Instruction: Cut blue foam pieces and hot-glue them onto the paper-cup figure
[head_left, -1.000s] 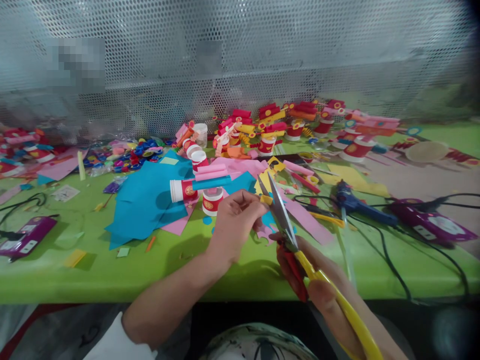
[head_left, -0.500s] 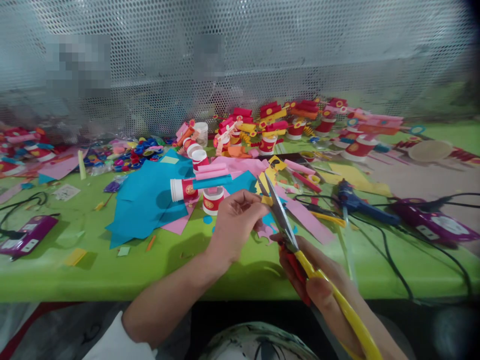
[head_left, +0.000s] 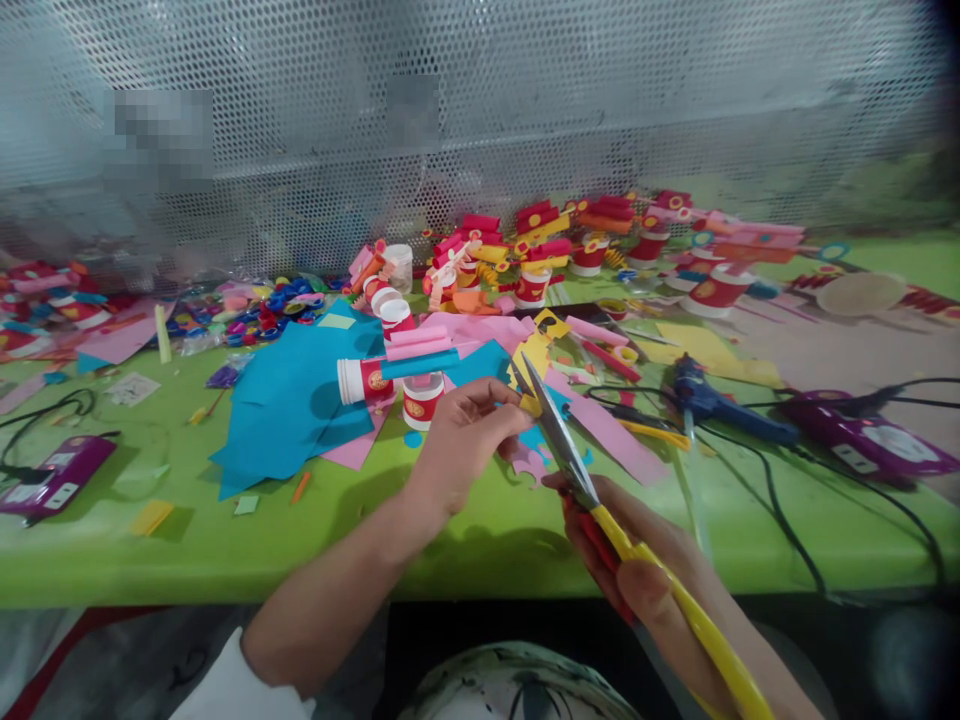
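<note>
My left hand (head_left: 476, 430) pinches a small piece of yellow paper (head_left: 531, 404) between thumb and fingers. Wrapped round the yellow and red handles of a pair of scissors (head_left: 564, 445) is my right hand (head_left: 637, 560). The blades stand slightly apart and point away from me, right beside the yellow piece; whether they touch it I cannot tell. Behind the blades lies a larger cut-up yellow sheet (head_left: 541, 340). Just beyond my left hand, a red and white paper cup (head_left: 424, 402) stands upright, and another cup (head_left: 364, 380) lies on its side with paper rolls.
Blue paper sheets (head_left: 292, 400) spread left of centre. A blue glue gun (head_left: 720, 405) with its cable lies at right, near a purple power strip (head_left: 874, 440); another power strip (head_left: 60, 478) sits far left. Several finished cup models (head_left: 532, 285) line the back below a perforated metal panel (head_left: 480, 110).
Both hands keep nearly the same pose, with the scissors still at the yellow piece. The view has shifted very slightly.
</note>
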